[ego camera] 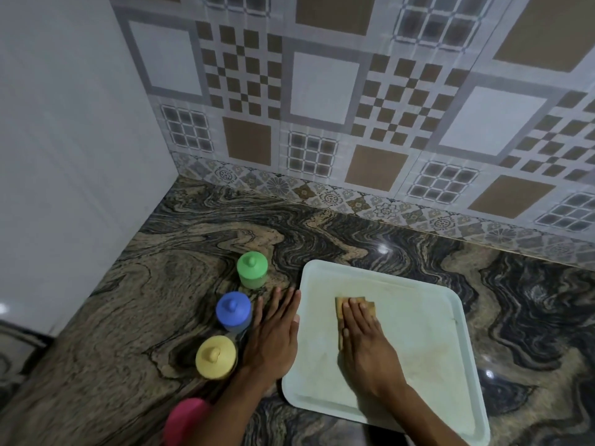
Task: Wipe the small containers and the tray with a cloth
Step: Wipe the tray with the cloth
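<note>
A pale square tray (428,355) lies flat on the marbled counter. My right hand (363,342) presses a folded yellow-brown cloth (352,304) onto the tray's inside with straight fingers. My left hand (273,333) rests flat on the counter against the tray's left rim. Left of that hand stand small lidded containers in a line: green (252,269) farthest, then blue (233,312), then yellow (215,357). A pink one (183,420) sits nearest, partly hidden by my left forearm.
The patterned granite counter (531,300) runs to a tiled wall (354,107) at the back and a plain white wall (64,156) on the left. Dark counter surface extends right of the tray.
</note>
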